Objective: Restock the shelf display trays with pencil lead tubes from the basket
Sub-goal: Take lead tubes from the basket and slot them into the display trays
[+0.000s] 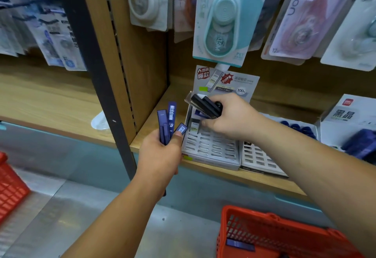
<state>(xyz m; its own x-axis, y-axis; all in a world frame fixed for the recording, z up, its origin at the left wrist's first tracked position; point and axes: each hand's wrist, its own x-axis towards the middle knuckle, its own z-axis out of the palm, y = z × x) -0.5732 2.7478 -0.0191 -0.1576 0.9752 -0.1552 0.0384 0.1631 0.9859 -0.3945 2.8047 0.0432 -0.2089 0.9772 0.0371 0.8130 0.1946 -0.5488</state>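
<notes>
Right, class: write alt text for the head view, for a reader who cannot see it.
A person's right hand holds dark lead tubes over a white slotted display tray, while the left hand grips blue tubes. A red basket sits below.

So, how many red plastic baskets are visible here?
2: one red plastic basket at the left edge, a second red basket at the bottom right. Both are partly cropped.

I stood in a stationery shop: packed correction tapes (221,19) hung on the far wall, display trays (211,145) sat on wooden shelves (61,103), a red basket (274,235) near me.
</notes>
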